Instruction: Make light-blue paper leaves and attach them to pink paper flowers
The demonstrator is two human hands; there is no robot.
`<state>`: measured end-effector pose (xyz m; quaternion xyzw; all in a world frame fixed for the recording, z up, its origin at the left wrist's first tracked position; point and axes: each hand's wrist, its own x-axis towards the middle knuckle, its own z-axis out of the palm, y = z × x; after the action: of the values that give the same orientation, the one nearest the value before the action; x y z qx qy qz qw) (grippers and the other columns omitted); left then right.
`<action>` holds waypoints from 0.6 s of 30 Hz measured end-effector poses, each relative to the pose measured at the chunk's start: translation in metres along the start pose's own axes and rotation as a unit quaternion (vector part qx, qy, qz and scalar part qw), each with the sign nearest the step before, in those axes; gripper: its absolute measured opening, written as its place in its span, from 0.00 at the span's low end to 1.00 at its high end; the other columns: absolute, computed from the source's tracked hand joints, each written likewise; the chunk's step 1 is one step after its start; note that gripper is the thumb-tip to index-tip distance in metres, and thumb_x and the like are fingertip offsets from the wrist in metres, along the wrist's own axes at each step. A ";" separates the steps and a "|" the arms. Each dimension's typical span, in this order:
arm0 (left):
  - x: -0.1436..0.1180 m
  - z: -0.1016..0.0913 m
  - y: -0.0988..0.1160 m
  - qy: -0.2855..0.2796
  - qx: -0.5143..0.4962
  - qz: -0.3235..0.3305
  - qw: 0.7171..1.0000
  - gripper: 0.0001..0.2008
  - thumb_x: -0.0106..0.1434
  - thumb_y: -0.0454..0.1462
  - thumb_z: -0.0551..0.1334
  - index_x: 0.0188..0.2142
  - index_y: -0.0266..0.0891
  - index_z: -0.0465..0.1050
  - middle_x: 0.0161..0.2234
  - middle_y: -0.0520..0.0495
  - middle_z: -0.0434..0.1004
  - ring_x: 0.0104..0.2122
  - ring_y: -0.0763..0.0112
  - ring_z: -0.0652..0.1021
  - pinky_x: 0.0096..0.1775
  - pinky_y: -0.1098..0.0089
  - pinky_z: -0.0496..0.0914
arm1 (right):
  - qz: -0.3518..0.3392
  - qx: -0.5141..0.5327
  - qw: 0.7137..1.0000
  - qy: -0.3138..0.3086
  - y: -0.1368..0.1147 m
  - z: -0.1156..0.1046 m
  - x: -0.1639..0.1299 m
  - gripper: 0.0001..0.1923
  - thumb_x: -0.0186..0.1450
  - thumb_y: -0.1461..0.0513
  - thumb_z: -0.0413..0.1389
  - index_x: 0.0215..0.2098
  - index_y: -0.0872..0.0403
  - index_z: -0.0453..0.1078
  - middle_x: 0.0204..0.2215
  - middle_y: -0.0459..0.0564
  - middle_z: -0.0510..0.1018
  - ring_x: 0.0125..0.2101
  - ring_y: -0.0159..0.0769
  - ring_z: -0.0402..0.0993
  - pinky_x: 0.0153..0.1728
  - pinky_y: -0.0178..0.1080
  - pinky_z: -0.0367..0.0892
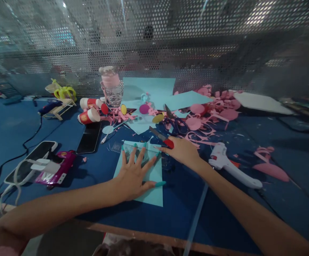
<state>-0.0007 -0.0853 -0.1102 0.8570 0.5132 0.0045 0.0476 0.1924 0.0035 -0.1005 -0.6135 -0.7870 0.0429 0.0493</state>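
My left hand (133, 174) lies flat with fingers spread on a sheet of light teal paper (154, 193). Under its fingertips a clear ruler (116, 147) runs across the sheet, mostly hidden by the fingers. Beside the paper's upper right corner, my right hand (182, 151) is closed around a red-handled knife (167, 142). The dark blade points up and left, above the table, and the index finger reaches toward the ruler. Just behind this hand lie scissors (177, 126) with dark blue handles.
Pink paper scraps (218, 106) and larger teal sheets (149, 89) cover the back. A white glue gun (231, 167) lies right; a pink-topped bottle (111, 87) stands behind. Left are a black phone (89, 138), paper cups (89, 116), a purple toy car (60, 167) and cables.
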 end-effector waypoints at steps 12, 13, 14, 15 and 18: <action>0.003 0.006 -0.001 0.032 -0.024 -0.003 0.999 0.35 0.55 0.60 0.40 0.60 0.58 0.35 0.64 0.47 0.35 0.59 0.33 0.42 0.48 0.31 0.45 | 0.018 -0.024 0.999 0.021 0.000 0.004 -0.009 0.28 0.57 0.40 0.43 0.40 0.53 0.63 0.26 0.55 0.76 0.29 0.47 0.74 0.22 0.37 0.56; 0.002 0.006 -0.003 0.033 -0.022 0.001 0.999 0.36 0.55 0.61 0.40 0.61 0.56 0.33 0.64 0.47 0.35 0.59 0.34 0.42 0.49 0.32 0.46 | 0.026 -0.033 0.999 0.019 -0.002 0.005 -0.009 0.28 0.57 0.40 0.43 0.40 0.54 0.62 0.26 0.56 0.76 0.29 0.48 0.74 0.21 0.37 0.56; 0.000 0.005 -0.005 0.033 -0.019 0.007 0.999 0.38 0.54 0.61 0.40 0.61 0.54 0.32 0.64 0.46 0.36 0.59 0.34 0.43 0.49 0.33 0.46 | 0.035 -0.041 0.998 0.018 -0.003 0.005 -0.009 0.29 0.57 0.40 0.43 0.41 0.54 0.62 0.26 0.56 0.76 0.29 0.48 0.74 0.21 0.37 0.56; -0.001 0.005 -0.007 0.033 -0.017 0.014 0.999 0.40 0.54 0.62 0.40 0.61 0.52 0.32 0.64 0.45 0.36 0.59 0.35 0.43 0.49 0.33 0.46 | 0.043 -0.047 0.998 0.016 -0.004 0.005 -0.009 0.30 0.58 0.40 0.42 0.42 0.55 0.62 0.26 0.56 0.76 0.28 0.48 0.74 0.21 0.37 0.57; -0.004 0.003 -0.013 0.036 -0.014 0.054 0.998 0.41 0.53 0.62 0.40 0.61 0.50 0.32 0.64 0.48 0.38 0.59 0.34 0.40 0.49 0.31 0.40 | 0.059 -0.062 0.996 0.015 -0.008 0.004 -0.009 0.31 0.58 0.40 0.40 0.43 0.56 0.61 0.26 0.56 0.75 0.27 0.47 0.74 0.21 0.37 0.57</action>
<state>-0.0135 -0.0826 -0.1137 0.8822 0.4670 0.0451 0.0409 0.1865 -0.0068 -0.1042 -0.6611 -0.7500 -0.0125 0.0198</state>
